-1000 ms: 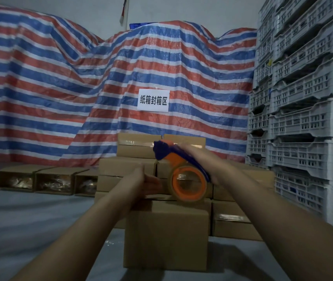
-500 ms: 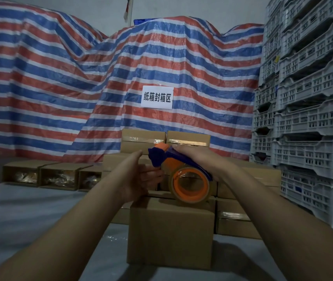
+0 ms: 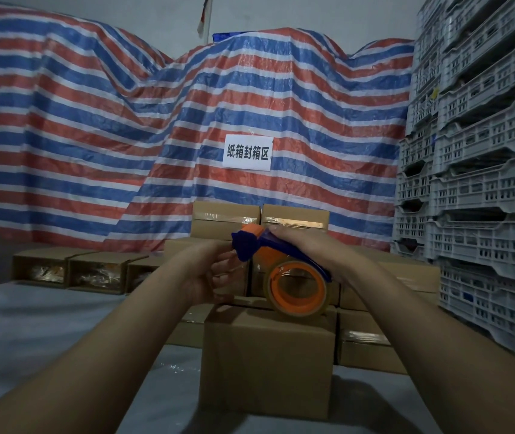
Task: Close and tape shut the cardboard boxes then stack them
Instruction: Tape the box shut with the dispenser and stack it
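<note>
Striped tarp behind, and over the near cardboard box (image 3: 267, 361) on the tabletop (image 3: 30, 333) the right hand (image 3: 309, 249) grips the tape dispenser (image 3: 284, 270) while the left hand (image 3: 206, 277) pinches at its blade end, so I'd guess the tape could fold onto itself.

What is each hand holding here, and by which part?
The right hand grips the tape dispenser by its blue handle. The left hand is at the dispenser's front end; whether it pinches the tape cannot be told.
</note>
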